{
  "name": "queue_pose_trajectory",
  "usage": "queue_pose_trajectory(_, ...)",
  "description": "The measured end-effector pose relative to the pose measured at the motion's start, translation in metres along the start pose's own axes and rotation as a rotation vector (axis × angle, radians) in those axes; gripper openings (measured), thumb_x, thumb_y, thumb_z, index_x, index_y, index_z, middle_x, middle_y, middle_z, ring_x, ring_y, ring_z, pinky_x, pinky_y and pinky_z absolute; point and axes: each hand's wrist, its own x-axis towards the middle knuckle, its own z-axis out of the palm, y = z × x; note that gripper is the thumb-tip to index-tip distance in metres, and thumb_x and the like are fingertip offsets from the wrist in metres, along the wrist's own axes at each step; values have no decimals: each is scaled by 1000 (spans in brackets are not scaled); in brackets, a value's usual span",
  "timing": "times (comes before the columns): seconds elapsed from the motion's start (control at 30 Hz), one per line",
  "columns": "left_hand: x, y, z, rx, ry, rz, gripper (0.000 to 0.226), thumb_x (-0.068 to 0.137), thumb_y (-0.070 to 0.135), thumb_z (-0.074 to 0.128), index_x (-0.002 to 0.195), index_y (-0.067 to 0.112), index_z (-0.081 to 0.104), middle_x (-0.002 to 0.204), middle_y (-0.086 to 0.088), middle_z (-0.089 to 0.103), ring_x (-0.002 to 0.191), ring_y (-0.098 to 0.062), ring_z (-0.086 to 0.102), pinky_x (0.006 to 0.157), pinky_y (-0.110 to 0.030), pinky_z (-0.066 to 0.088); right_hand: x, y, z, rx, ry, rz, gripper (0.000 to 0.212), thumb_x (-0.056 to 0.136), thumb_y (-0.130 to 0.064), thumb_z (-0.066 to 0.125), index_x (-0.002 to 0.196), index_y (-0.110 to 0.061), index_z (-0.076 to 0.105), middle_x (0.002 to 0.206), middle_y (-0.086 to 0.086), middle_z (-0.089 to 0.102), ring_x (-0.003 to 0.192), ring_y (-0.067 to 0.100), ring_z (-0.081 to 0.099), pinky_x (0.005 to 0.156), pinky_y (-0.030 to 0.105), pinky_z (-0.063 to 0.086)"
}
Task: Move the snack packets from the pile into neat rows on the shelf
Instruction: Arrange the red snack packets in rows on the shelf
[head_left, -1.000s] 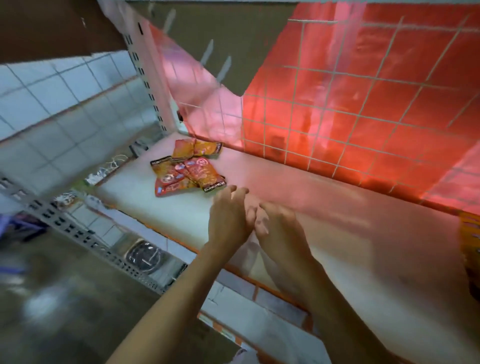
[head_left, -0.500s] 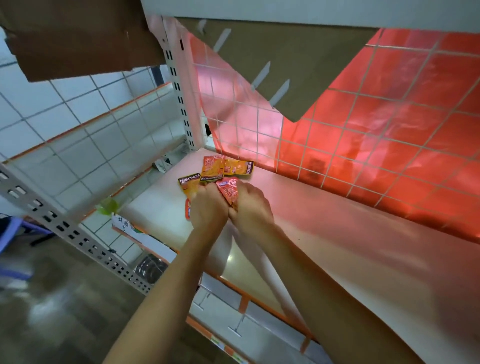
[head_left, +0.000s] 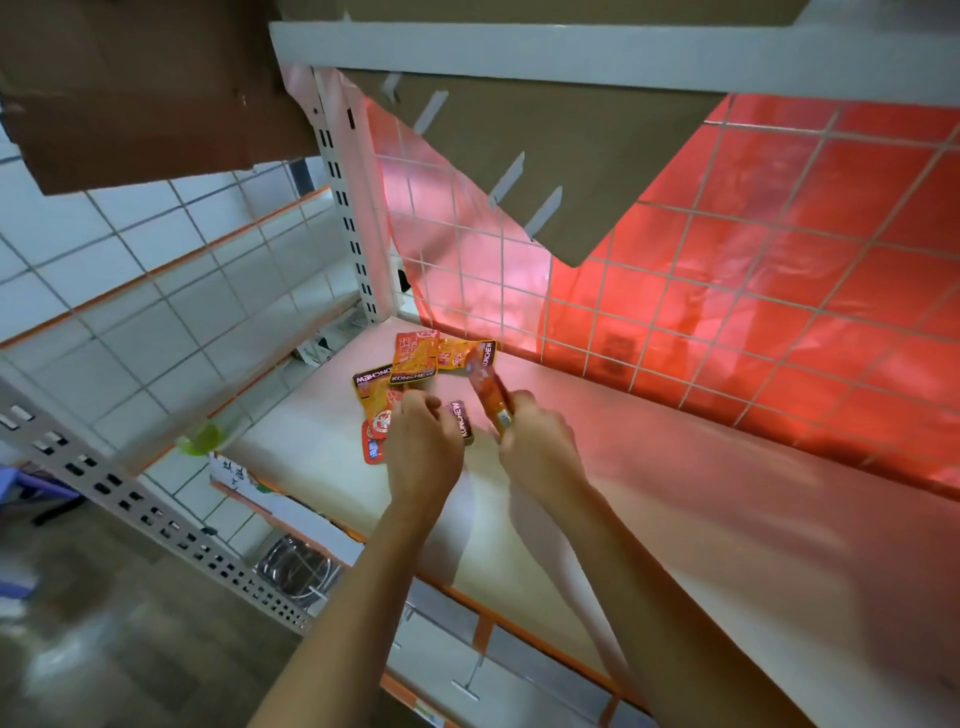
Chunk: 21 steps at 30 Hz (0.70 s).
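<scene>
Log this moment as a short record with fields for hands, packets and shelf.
right hand: grips one red-orange packet, held edge-on and tilted toward the pile
left hand: fingers curled over the pile; grip unclear
pile: several overlapping packets near the back left corner of the shelf
rows: none visible yet
backing: red gridded back panel

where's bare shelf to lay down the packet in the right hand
Widest patch: the shelf right of the right hand and its packet, between the red grid back panel and the front edge. A narrower bare strip: between the pile and the front edge. Crowded: the back-left corner by the upright post, where the pile and the left hand sit.
</scene>
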Motion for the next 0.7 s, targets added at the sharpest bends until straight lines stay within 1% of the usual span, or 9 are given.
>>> queue_pose_trajectory(0.07,-6,8,7,-62,-84,-37,24,95,23,56,104,2,61,98,-11,68,89,-27,64,75,-31,48,-12,12,-11,372,63,122,22,86,-5,47,102,-16,58,85,5,65,77,25,63,60,22,44)
queue_pose_trajectory(0.13,-14,19,15,-139,-209,-60,35,95,33,55,110,3,63,101,-8,71,91,-22,66,83,-34,53,-27,23,-20,777,54,248,26,86,5,47,95,-14,62,69,1,67,59,17,67,46,19,46)
queue_pose_trajectory(0.2,-23,33,24,-233,-328,-80,36,95,38,55,110,7,66,101,-5,72,91,-19,67,86,-39,54,-38,36,-28,973,44,306,27,86,8,50,95,-12,63,74,11,69,54,19,67,44,25,49)
queue_pose_trajectory(0.37,-54,72,49,-401,-424,-66,17,86,26,68,99,14,65,92,-4,70,87,-23,68,84,-42,55,-61,84,-52,1014,191,332,26,79,9,60,98,-8,63,87,20,68,70,30,66,58,35,53)
queue_pose_trajectory(0.43,-68,89,62,-475,-483,-112,17,84,27,69,95,17,62,91,-8,71,85,-26,69,83,-46,55,-75,102,-69,1043,279,352,32,68,5,66,95,-10,60,81,15,66,65,27,64,54,32,52)
queue_pose_trajectory(0.5,-86,109,76,-550,-545,-153,14,86,22,66,97,15,60,94,-13,71,84,-29,69,81,-47,56,-93,123,-90,1033,357,352,39,58,-2,62,96,-11,60,78,11,63,60,18,61,48,26,49)
queue_pose_trajectory(0.57,-108,132,87,-623,-603,-163,10,90,13,62,99,12,58,96,-17,70,80,-29,68,76,-42,57,-115,146,-114,973,426,347,31,65,3,61,93,-10,62,73,6,62,53,10,56,42,18,42)
queue_pose_trajectory(0.6,-121,144,91,-652,-635,-165,9,91,11,60,100,11,57,95,-17,69,77,-27,67,72,-38,57,-127,159,-125,958,464,343,28,67,5,60,88,-13,63,70,3,62,53,11,54,42,17,40)
queue_pose_trajectory(0.7,-162,180,101,-758,-769,-211,9,94,5,54,101,11,55,87,-10,67,69,-22,65,63,-33,55,-163,200,-156,924,587,305,24,58,-4,63,74,-21,69,63,-5,63,57,8,53,51,21,40)
